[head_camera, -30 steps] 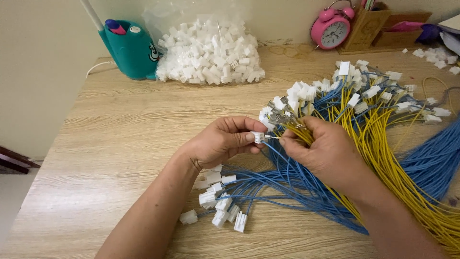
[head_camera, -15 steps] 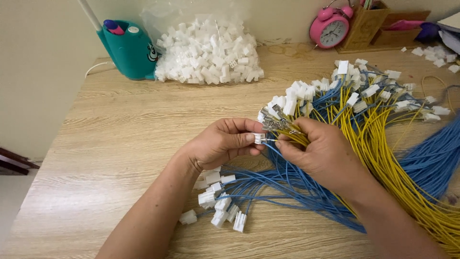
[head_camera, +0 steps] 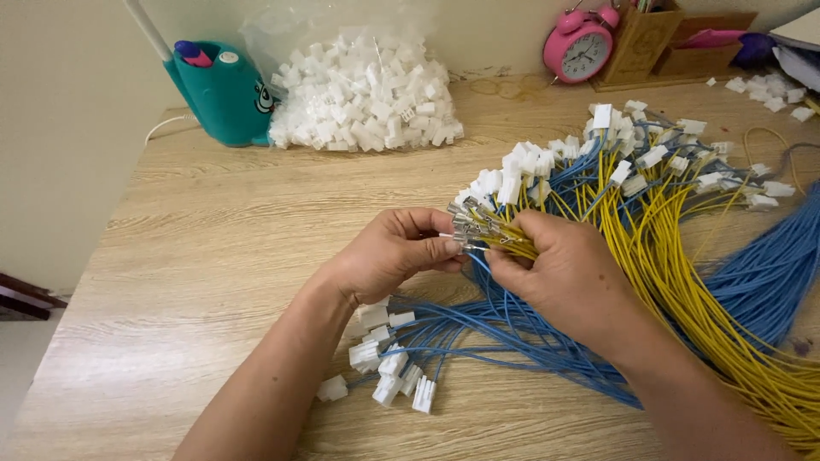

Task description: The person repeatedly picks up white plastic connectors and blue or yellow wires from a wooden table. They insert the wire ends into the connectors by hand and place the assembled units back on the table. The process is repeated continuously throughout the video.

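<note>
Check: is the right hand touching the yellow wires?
Touching. Head view shows the right hand closed around the yellow wires, their metal-tipped ends sticking out past its fingers.

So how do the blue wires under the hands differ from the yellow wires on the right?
The blue wires run leftward beneath both hands; the yellow wires sweep from bottom right to the top of the table. The blue ones' white connectors lie near the left forearm, the yellow ones' farther back. Both are bundled and tipped with white plugs.

Both forearms reach in from below, the left hand (head_camera: 389,256) and right hand (head_camera: 568,277) curled, fingertips nearly meeting.
</note>
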